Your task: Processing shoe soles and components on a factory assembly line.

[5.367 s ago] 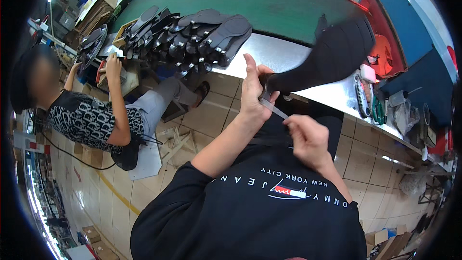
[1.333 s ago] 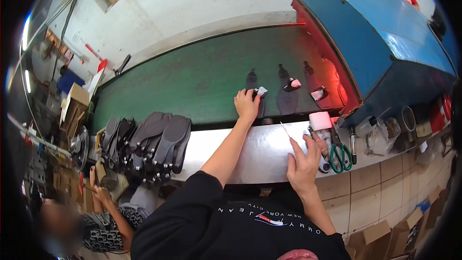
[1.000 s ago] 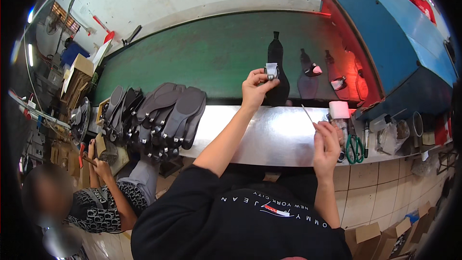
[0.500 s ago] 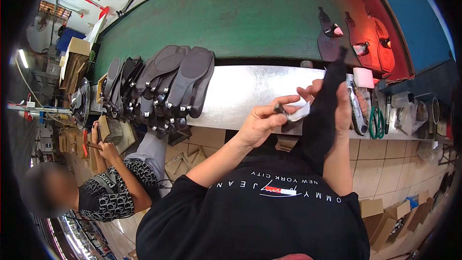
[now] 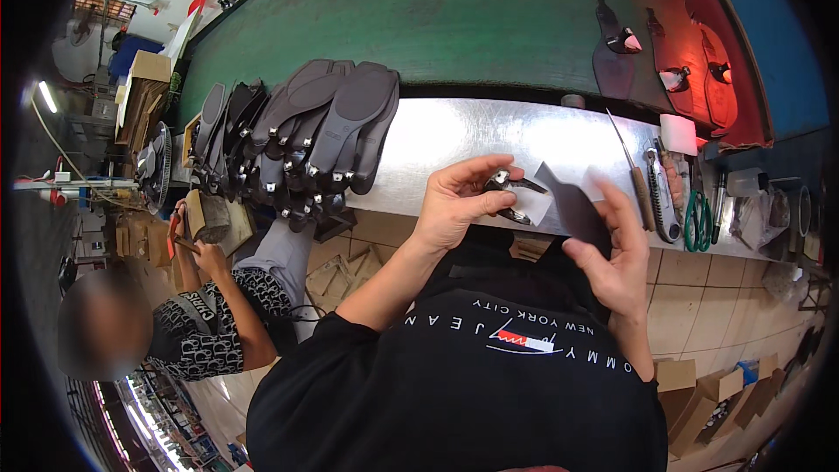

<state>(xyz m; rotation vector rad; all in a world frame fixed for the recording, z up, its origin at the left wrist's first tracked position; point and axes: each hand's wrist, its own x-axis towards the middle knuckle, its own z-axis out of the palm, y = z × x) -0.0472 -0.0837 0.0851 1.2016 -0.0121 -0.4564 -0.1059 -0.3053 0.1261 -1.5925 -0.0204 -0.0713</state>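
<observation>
My left hand (image 5: 454,205) is closed, thumb against fingers, on a black strap piece (image 5: 502,182) with a shiny metal part. A small white sheet (image 5: 531,204) hangs at the strap piece, beside a dark flat insole (image 5: 577,210). My right hand (image 5: 619,258) grips this insole by its wider end, thumb on the near edge; the fingertips are blurred. The insole's narrow end points at the strap piece. Both hands are above the near edge of the metal bench (image 5: 454,131).
Left on the bench lie several grey soles (image 5: 350,131) with black straps. An awl (image 5: 640,183), a utility knife (image 5: 662,201) and green-handled scissors (image 5: 697,220) lie right. Insoles (image 5: 616,70) rest on the green belt (image 5: 454,17) near red light. A co-worker (image 5: 210,315) sits at left.
The right hand has tilted the insole so its narrow end points toward my left hand, not away from me. The left hand turned the strap piece, showing its metal part. The view shifted slightly.
</observation>
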